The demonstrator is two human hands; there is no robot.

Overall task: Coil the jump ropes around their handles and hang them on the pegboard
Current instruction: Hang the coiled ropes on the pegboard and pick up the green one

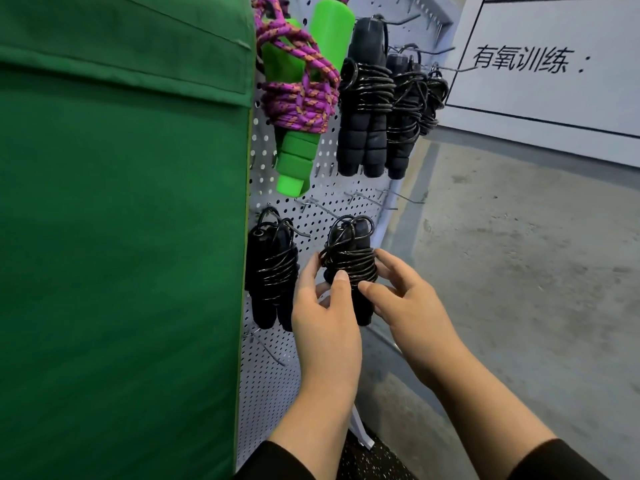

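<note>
rope in hand: black coiled jump rope (349,268), cord wound round both handles, held up against the lower row of the pegboard (346,199). Top loop sits about at a hook; can't tell if it's actually seated on it.
left hand: left hand (325,306) grips the bundle from the left, thumb across the front of the coil, fingers behind.
right hand: right hand (408,299) pinches the right side of the coil, fingertips on the cord, thumb underneath.
step: hanging this one, I'd judge. Most ropes are already up, so the task looks near done.
how to do it well: keep the coil squeezed so the wraps don't slip, feed the top loop fully over the hook tip, then let the weight drop slowly before releasing. Release one hand first and check that it holds.
neighbours: hung black rope (272,271) just beside on the left, near the left hand's knuckles. Row above: purple rope on green handles (298,98), then black bundles (367,109).
edges: green padded panel (121,220) blocks everything left of the board, so no room that way.
open room: bare hooks (388,202) up and to the right, plus grey floor (519,254) on the right. Withdraw to the right and back.
</note>
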